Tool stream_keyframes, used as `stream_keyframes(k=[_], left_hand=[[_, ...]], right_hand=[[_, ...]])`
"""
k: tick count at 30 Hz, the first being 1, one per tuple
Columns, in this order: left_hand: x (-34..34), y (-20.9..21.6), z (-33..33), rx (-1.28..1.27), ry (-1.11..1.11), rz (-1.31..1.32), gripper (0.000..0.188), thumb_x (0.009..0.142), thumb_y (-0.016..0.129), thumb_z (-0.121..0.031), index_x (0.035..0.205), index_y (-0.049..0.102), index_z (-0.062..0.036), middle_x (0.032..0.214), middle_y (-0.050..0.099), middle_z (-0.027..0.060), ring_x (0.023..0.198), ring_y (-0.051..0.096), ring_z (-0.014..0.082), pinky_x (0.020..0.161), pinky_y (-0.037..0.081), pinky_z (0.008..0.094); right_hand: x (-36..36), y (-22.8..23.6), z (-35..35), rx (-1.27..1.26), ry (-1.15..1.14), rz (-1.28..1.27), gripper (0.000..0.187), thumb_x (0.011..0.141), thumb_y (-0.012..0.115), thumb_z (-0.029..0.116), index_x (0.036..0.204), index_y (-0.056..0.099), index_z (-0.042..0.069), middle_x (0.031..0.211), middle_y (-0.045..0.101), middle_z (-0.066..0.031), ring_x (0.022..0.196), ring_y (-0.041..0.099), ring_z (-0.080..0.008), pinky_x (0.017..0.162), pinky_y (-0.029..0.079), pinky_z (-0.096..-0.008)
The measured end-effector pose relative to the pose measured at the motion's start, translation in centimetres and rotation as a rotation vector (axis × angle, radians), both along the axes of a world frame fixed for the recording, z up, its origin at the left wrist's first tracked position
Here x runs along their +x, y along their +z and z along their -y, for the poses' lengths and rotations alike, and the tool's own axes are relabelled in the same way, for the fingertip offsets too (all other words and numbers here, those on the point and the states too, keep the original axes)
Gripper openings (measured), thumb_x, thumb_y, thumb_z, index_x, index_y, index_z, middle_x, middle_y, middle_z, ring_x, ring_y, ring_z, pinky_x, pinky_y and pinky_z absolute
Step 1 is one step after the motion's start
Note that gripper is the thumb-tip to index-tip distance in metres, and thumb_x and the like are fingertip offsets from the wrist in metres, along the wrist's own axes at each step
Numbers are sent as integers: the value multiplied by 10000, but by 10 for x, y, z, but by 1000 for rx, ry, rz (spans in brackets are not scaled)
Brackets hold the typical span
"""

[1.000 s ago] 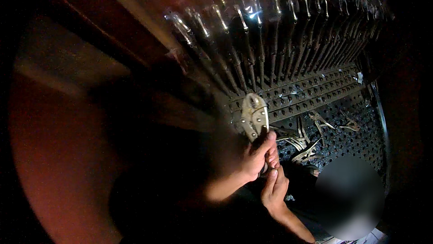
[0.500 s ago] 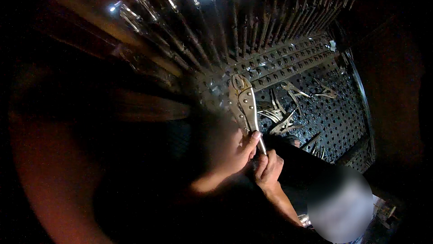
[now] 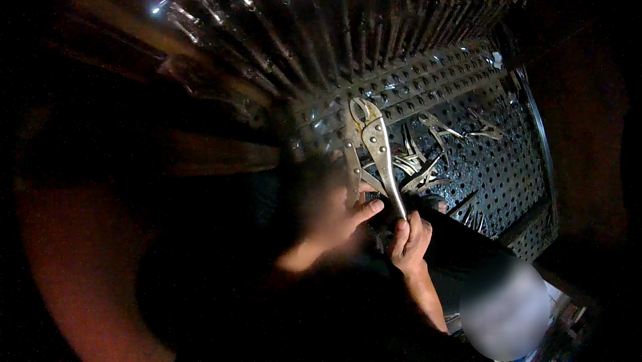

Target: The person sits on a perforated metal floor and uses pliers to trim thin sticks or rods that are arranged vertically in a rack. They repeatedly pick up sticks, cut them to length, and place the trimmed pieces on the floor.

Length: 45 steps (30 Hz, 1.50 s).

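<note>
Silver locking pliers (image 3: 371,151) stand upright at the middle of the dim picture, jaws up, handles spread apart. My left hand (image 3: 338,218) holds the left handle, thumb pointing right. My right hand (image 3: 411,241) wraps around the lower end of the right handle. The jaws sit in front of a perforated metal strip (image 3: 428,87) with rows of holes.
A fan of long shiny metal rods (image 3: 321,34) spreads above the strip. A perforated metal panel (image 3: 495,168) lies to the right with several loose metal clips (image 3: 418,164) on it. A curved metal rim (image 3: 538,141) bounds it on the right. The surroundings are dark.
The view has shifted so the rods and panel sit differently in frame. The pliers' handles have spread wider, with my left hand now on one handle and my right on the other.
</note>
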<state>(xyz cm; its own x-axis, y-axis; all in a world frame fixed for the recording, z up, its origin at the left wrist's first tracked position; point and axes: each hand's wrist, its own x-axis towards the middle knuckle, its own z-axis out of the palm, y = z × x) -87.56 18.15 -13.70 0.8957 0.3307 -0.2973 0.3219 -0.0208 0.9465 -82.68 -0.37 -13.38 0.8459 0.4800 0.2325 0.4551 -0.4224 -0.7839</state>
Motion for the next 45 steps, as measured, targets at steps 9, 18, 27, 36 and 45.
stream_keyframes(k=[9, 18, 27, 36, 45], left_hand=[[7, 28, -13, -467, -135, 151, 220, 988, 652, -216, 1133, 605, -58, 939, 666, 54, 816, 634, 156, 725, 516, 310], [29, 23, -1, -1008, -103, 36, 537, 1003, 541, -533, 1235, 513, -49, 892, 458, 3, 872, 467, 183, 895, 432, 396], [29, 45, -1, -1087, 114, -112, 543, 1014, 452, -600, 1094, 557, -73, 873, 580, 57, 902, 568, 255, 992, 452, 489], [5, 25, 6, -779, 77, -90, 557, 1004, 435, -638, 784, 442, -126, 677, 451, 23, 637, 475, 210, 699, 467, 410], [4, 24, 15, -761, 101, -26, 615, 992, 374, -695, 714, 396, -147, 587, 395, -15, 529, 431, 154, 561, 437, 326]], right_hand=[[-20, -9, 9, 332, 91, -740, 482, 1090, 402, 379, 719, 470, 78, 623, 475, 9, 563, 434, -110, 534, 365, -285], [-22, -1, -5, 318, 183, -1020, 480, 1094, 361, 384, 804, 545, 48, 724, 517, -43, 692, 481, -194, 681, 434, -370], [-60, -55, -14, 84, 217, -643, 377, 1087, 411, 333, 1059, 620, 21, 816, 633, -244, 715, 616, -429, 683, 485, -489], [-44, 21, -7, 103, 108, -765, 343, 1077, 435, 294, 1193, 593, 12, 851, 657, -293, 730, 644, -500, 663, 503, -537], [-49, 28, -6, 32, 104, -616, 307, 1053, 478, 309, 1097, 615, 37, 774, 652, -269, 637, 634, -476, 615, 512, -558]])
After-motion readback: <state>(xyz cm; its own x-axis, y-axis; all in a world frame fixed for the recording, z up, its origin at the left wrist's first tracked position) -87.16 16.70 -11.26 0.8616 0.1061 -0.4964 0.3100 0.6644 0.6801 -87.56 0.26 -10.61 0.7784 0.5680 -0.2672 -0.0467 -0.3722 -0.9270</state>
